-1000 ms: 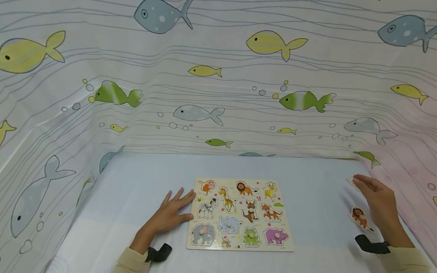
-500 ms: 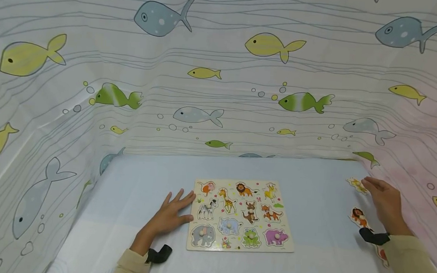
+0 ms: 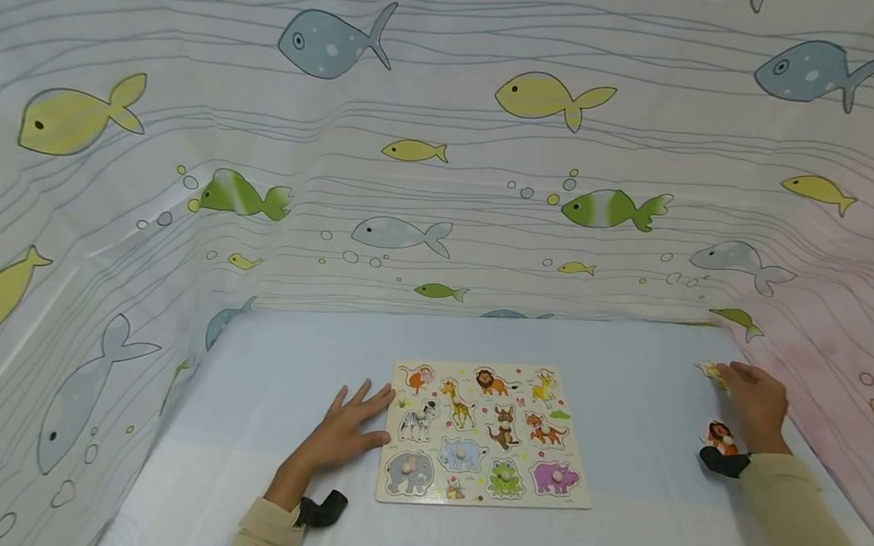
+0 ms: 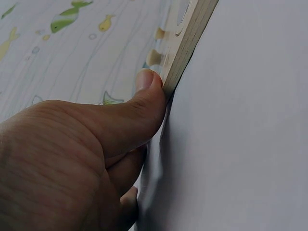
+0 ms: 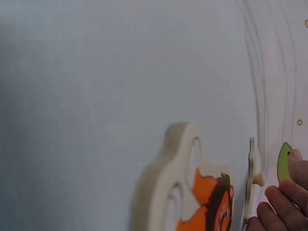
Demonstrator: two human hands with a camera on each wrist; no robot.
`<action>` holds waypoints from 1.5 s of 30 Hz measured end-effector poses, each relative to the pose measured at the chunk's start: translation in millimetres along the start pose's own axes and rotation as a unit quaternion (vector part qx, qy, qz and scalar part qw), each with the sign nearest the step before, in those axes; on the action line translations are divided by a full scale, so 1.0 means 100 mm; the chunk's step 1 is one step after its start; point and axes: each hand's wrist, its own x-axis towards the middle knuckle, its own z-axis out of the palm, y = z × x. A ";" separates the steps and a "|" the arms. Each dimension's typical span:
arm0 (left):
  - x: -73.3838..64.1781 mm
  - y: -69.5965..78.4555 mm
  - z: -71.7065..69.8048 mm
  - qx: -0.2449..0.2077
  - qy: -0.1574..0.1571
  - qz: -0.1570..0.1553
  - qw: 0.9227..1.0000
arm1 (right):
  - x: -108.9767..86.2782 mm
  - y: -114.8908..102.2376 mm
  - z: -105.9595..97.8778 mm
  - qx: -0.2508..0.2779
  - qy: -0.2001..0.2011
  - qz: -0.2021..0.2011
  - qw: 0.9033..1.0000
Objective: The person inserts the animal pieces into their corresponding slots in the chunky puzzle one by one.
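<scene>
In the head view, an animal puzzle board (image 3: pixel 483 503) lies flat, with wooden knobs on several animals in its lower part. My left hand (image 3: pixel 348 435) rests spread on the table, its thumb against the board's left edge; the left wrist view shows the thumb (image 4: pixel 144 86) at that edge. At far right, my right hand (image 3: pixel 755 403) is at a yellow animal puzzle piece (image 3: pixel 709 371), partly covering it. The right wrist view shows that piece's knob (image 5: pixel 259 179) apart from the thumb, with loosely bent fingers (image 5: pixel 279 207) beside it.
A lion puzzle piece (image 3: pixel 720 439) lies below the right hand, partly behind the black wrist camera (image 3: pixel 724 463); it looms close in the right wrist view. Fish-patterned sheeting (image 3: pixel 486 201) rises behind the white table (image 3: pixel 313 332) and along its sides.
A second ago the right fingers held the yellow piece tilted; then the hand drew back right and the piece lay flat. Now the hand has come back over it. The left hand stays put.
</scene>
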 end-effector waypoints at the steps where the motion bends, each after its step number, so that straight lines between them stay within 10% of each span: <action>1: 0.00 0.00 0.00 0.001 0.000 0.000 1.000 | 0.01 0.02 0.02 -0.003 0.009 -0.009 1.000; 45: 0.00 0.00 0.01 0.010 0.011 0.017 1.000 | 0.06 0.03 0.14 -0.126 0.055 -0.131 0.982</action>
